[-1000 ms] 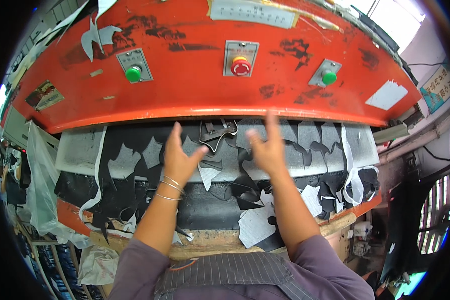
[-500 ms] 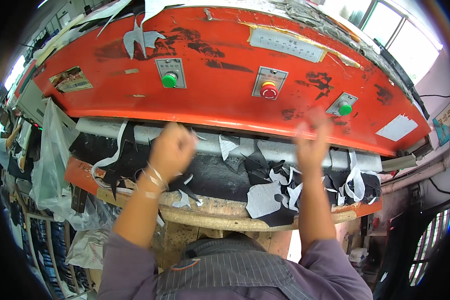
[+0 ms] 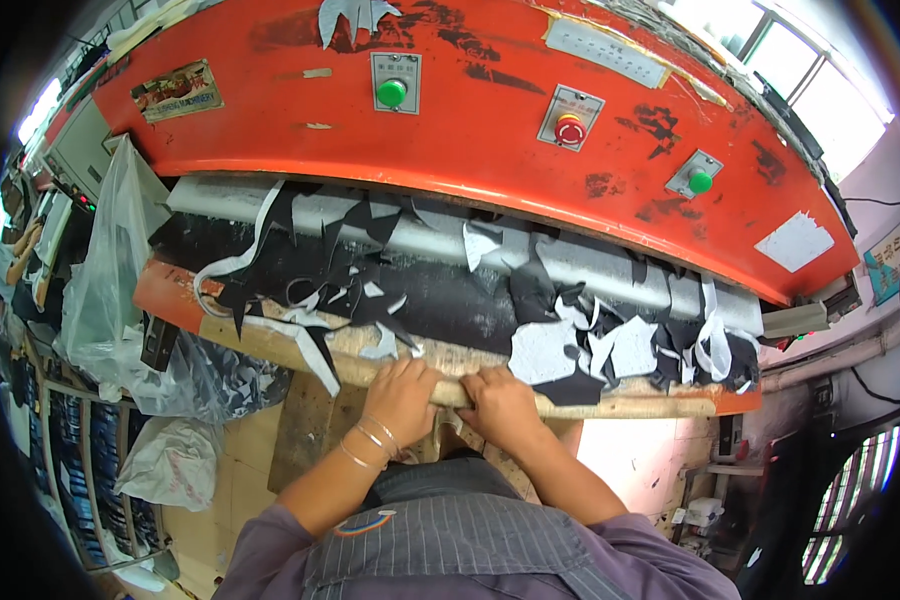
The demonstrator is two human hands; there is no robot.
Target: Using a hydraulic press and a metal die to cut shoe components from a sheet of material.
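My left hand (image 3: 400,400) and my right hand (image 3: 500,405) rest close together at the front of a large red press. The fingers of both curl over the worn wooden edge bar (image 3: 610,407) that runs along its bed. Black and white offcuts (image 3: 542,353) of sheet material lie on the bed beyond my right hand. Past my left hand are smaller scraps (image 3: 380,343) and a long white strip (image 3: 315,358) hanging over the edge. A black work surface (image 3: 440,300) shows between the two heaps.
The red press front (image 3: 300,120) carries a green button (image 3: 391,94), a red stop button (image 3: 569,129) and another green button (image 3: 700,181). A clear plastic bag (image 3: 110,280) hangs at the left, above a metal rack (image 3: 90,460). A white sack (image 3: 175,460) lies on the floor.
Both hands have come down and inward from in front of the press panel, near its buttons, to the wooden edge bar. More scraps show on the bed at the left.
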